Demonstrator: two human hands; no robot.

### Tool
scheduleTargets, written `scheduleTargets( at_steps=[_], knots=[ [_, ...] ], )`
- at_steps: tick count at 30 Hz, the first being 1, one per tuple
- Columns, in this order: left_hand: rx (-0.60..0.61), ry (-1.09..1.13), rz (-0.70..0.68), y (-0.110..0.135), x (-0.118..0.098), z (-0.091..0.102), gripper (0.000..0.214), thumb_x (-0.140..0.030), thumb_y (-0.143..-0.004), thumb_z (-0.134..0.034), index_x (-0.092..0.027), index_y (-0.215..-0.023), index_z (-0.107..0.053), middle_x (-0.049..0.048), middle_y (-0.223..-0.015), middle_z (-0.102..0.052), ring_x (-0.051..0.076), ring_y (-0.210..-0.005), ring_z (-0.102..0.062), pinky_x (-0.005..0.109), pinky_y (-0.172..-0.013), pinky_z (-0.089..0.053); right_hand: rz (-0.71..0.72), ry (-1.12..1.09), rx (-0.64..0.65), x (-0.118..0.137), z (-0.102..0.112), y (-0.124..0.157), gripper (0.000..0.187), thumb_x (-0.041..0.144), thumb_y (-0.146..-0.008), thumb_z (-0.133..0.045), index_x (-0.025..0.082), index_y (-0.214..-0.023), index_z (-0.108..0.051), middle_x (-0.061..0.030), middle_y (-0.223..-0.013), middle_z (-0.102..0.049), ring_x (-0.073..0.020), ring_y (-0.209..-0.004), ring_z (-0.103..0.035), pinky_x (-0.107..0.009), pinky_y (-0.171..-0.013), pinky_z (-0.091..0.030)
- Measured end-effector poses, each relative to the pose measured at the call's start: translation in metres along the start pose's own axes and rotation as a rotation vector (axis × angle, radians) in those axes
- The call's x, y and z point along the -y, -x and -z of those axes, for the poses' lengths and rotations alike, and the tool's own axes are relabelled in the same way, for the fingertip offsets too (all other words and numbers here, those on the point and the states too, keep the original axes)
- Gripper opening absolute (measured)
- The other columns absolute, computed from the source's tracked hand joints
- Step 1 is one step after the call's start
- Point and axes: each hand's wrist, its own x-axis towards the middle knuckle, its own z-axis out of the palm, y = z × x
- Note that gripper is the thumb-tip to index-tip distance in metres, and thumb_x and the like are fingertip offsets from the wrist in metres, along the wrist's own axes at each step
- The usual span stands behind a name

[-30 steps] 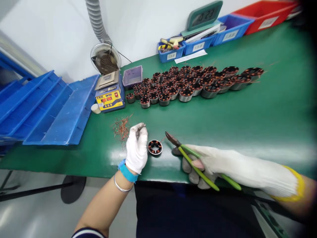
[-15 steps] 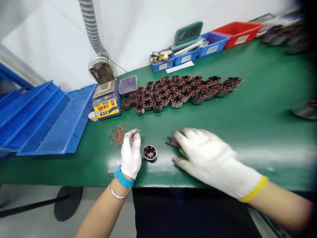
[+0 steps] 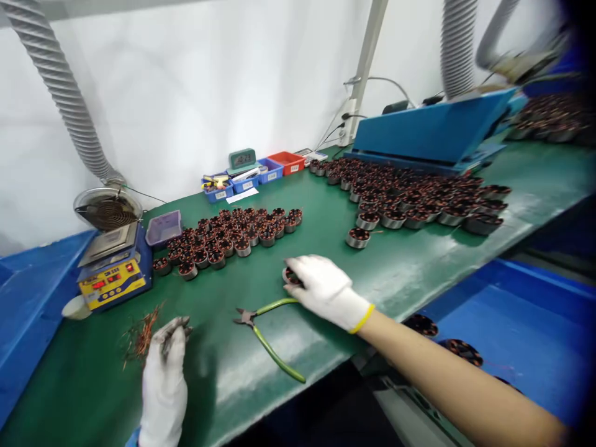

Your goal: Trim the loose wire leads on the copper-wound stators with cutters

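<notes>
My right hand (image 3: 323, 287), in a white glove with a yellow cuff, is closed around a motor stator (image 3: 291, 277) with copper windings, mostly hidden under the fingers. Just left of it, green-handled cutting pliers (image 3: 249, 316) lie spread on the green table; one handle ends close to my right fingers. My left hand (image 3: 167, 366), also gloved in white, has its fingers curled together; whether anything is between them cannot be made out. Next to that hand lies a small heap of copper wire clippings (image 3: 145, 332).
A cluster of stators (image 3: 242, 246) stands mid-table, and a larger group (image 3: 405, 198) to the right before a blue machine (image 3: 433, 133). At left are a yellow-blue heating unit (image 3: 114, 279) and purple tray (image 3: 164, 228). A blue bin (image 3: 512, 316) sits below the edge.
The view has swung right. My right hand has let go of the pliers, which now lie on the table, and has closed on a stator. My left hand stays curled by the clippings.
</notes>
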Motion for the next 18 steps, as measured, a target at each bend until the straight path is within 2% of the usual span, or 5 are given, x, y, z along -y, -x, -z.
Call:
scheduleTargets(
  at_steps=[2, 6, 11, 15, 18],
  knots=[
    [0.018, -0.017, 0.023, 0.0, 0.003, -0.001, 0.066, -0.077, -0.078, -0.065, -0.021, -0.113, -0.065, 0.0102, -0.123, -0.07, 0.033, -0.11, -0.069, 0.054, -0.107, -0.053, -0.129, 0.108, -0.031, -0.052, 0.003, 0.005, 0.047, 0.037, -0.096, -0.052, 0.006, -0.129, -0.063, -0.0204, -0.112, -0.067, -0.0331, -0.105, -0.059, -0.049, -0.097, -0.04],
    [0.039, -0.02, 0.113, -0.007, 0.012, -0.001, 0.076, -0.083, -0.066, -0.07, -0.022, -0.112, -0.068, 0.0109, -0.119, -0.072, 0.037, -0.112, -0.069, 0.061, -0.111, -0.049, -0.279, 0.263, -0.073, -0.131, 0.011, 0.01, 0.048, 0.041, -0.094, -0.052, 0.014, -0.132, -0.065, -0.0228, -0.148, -0.05, -0.0419, -0.137, -0.037, -0.063, -0.111, -0.022],
    [0.03, -0.052, 0.146, -0.012, 0.013, 0.0, 0.078, -0.082, -0.063, -0.072, -0.02, -0.109, -0.07, 0.013, -0.119, -0.074, 0.038, -0.109, -0.071, 0.061, -0.11, -0.049, -0.423, 0.266, -0.052, -0.186, 0.023, -0.006, 0.051, 0.04, -0.095, -0.05, 0.01, -0.134, -0.063, -0.0235, -0.14, -0.057, -0.0384, -0.127, -0.049, -0.056, -0.107, -0.031],
    [-0.019, -0.079, 0.07, -0.005, 0.001, -0.007, 0.072, -0.079, -0.07, -0.069, -0.018, -0.108, -0.069, 0.0133, -0.116, -0.073, 0.035, -0.109, -0.071, 0.057, -0.107, -0.053, -0.498, 0.233, -0.138, -0.152, 0.024, -0.018, 0.064, 0.042, -0.094, -0.049, -0.002, -0.14, -0.052, -0.0351, -0.145, -0.046, -0.0462, -0.131, -0.044, -0.061, -0.107, -0.028],
    [-0.048, -0.078, 0.008, -0.003, -0.003, -0.015, 0.068, -0.075, -0.074, -0.069, -0.017, -0.109, -0.066, 0.0139, -0.115, -0.073, 0.032, -0.105, -0.071, 0.051, -0.102, -0.057, -0.261, 0.053, -0.048, -0.066, 0.015, -0.002, 0.076, 0.054, -0.091, -0.055, 0.014, -0.153, -0.041, -0.0181, -0.138, -0.06, -0.0307, -0.117, -0.059, -0.039, -0.096, -0.046]
  ],
)
